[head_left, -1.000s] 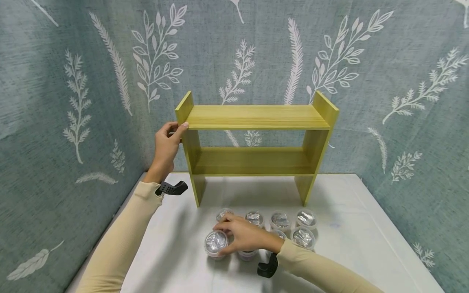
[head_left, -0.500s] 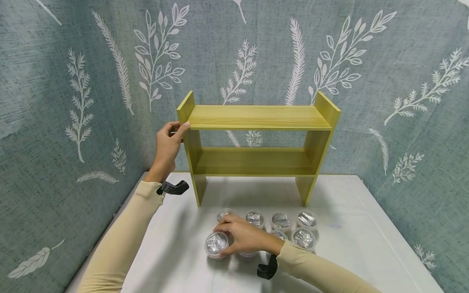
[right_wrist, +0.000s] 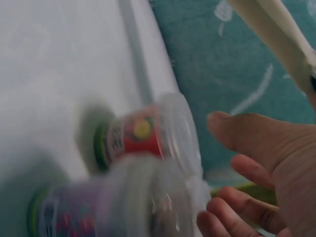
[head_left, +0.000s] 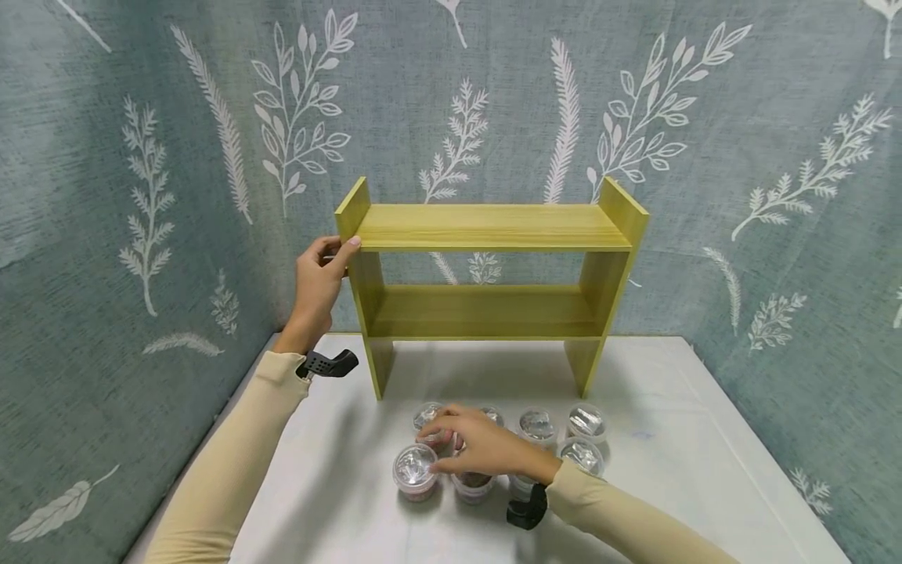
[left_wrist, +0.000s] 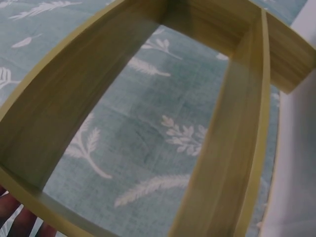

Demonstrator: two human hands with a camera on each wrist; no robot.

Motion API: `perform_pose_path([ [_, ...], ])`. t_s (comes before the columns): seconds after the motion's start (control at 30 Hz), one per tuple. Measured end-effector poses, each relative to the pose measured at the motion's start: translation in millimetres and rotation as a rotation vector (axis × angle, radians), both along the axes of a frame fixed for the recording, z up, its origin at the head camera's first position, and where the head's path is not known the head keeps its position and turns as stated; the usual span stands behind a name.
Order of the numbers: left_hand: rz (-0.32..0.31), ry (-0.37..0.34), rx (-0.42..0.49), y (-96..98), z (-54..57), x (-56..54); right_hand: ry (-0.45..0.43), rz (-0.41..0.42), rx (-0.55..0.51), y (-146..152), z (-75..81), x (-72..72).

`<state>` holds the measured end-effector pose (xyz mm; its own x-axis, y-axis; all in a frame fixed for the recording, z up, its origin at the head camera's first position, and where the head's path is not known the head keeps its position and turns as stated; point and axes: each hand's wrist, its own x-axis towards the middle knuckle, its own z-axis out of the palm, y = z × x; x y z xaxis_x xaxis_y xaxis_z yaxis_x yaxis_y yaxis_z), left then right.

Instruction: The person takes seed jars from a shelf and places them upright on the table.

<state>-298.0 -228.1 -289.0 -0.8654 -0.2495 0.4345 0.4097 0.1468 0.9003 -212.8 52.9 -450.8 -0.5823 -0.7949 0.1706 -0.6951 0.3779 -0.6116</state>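
My left hand [head_left: 317, 286] grips the left side of a yellow wooden shelf [head_left: 486, 227], thumb on the top board's corner. In the left wrist view, its fingertips [left_wrist: 22, 222] show behind the shelf's edge. My right hand [head_left: 486, 448] is over a group of clear-lidded plastic cups, fingers spread and nothing held. Closest to its thumb is the front-left cup [head_left: 414, 468], upright on the table. Through the right wrist view, a red-labelled cup [right_wrist: 143, 131] and a blurred purple-labelled cup [right_wrist: 98, 207] stand just off the fingers. The hand partly covers several cups.
More lidded cups, such as the back-right cup [head_left: 586, 421], stand in two rows before the shelf. A white cloth covers the table [head_left: 338, 486]. Green leaf-patterned fabric [head_left: 395, 102] hangs behind and at both sides.
My right hand has let go of the front-left cup and moved slightly right, away from it; that cup stays put. My left hand keeps its grip on the shelf.
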Motion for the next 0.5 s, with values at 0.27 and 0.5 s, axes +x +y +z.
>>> perform_pose_path([
  [0.27,0.02,0.012,-0.03,-8.5,-5.0,4.3,-0.012,-0.126,-0.177,62.8,16.4,-8.8],
  [0.5,0.015,0.065,-0.071,-20.0,-4.5,12.3,0.085,-0.314,-0.209,114.6,37.2,-9.8],
])
